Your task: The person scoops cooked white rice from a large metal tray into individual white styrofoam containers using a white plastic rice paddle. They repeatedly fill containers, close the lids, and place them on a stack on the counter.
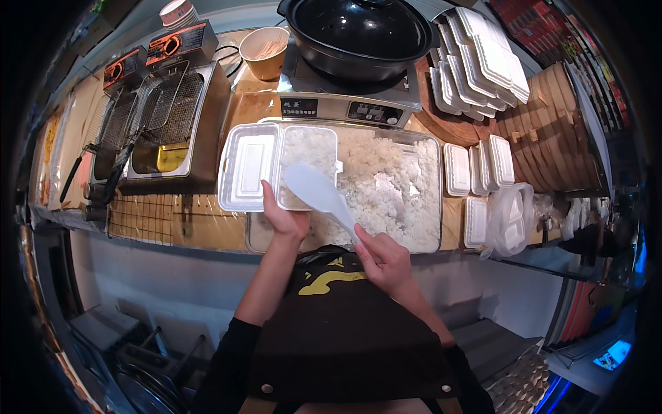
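Note:
My left hand [284, 215] holds an unfolded white foam clamshell box [252, 168] from below at its near edge, thumb over the rim. White rice [309, 145] fills the box's right half, while the lid half lies bare on the left. In my right hand [385, 259] is the handle of a white rice paddle [313, 186], its broad blade over the near part of the boxed rice. Partly beneath the box is a wide tray [440, 207] of cooked rice, with its bottom showing through in patches.
A double deep fryer [207, 119] with wire baskets stands left. Behind the tray are an induction cooker [341, 106] with a black pot [357, 46] and a paper tub [264, 57] of sticks. Foam boxes [481, 57], a plastic bag [512, 222] and bamboo steamers [553, 129] occupy the right.

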`<state>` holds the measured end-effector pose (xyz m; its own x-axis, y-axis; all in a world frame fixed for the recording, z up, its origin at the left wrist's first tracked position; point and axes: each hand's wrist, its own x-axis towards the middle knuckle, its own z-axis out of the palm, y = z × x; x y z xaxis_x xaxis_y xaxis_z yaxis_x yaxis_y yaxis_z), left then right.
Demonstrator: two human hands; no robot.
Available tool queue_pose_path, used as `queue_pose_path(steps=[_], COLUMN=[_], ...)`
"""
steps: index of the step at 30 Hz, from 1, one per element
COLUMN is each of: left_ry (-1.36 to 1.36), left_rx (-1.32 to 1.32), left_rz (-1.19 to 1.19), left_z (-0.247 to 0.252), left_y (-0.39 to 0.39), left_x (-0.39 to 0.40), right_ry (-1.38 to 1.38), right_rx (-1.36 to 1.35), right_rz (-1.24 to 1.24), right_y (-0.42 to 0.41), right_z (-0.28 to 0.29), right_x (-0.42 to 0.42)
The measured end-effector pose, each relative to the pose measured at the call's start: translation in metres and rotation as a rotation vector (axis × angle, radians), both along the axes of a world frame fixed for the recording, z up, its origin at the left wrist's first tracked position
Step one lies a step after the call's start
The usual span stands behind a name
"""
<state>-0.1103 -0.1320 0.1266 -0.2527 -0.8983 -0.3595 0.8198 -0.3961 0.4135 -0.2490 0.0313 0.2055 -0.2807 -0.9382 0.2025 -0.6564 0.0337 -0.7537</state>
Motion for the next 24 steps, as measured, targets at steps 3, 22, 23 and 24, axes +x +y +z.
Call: queue_pose_path(steps=[3,22,23,24], left_ry=[0.048,0.007,0.027,0.041], left_rx=[0.036,-0.002,-0.007,-0.003], left_rz=[-0.027,0.012,0.003,-0.009], left_z=[-0.006,0.016,0.016,0.016], left_y=[0.001,0.002,0.003,0.003], left_x=[0.004,0.001,0.003,0.003], right_ry=[0.057,-0.109,-0.037,0.036], right_rx=[-0.006,-0.027,0.015,0.056], right_rz=[0.047,-0.383,-0.443,-0.506], right_y=[0.009,0.031,0.036,0.042], right_z=[0.001,-0.048,-0.066,-0.082], right_x=[-0.002,-0.033,-0.047,-0.059])
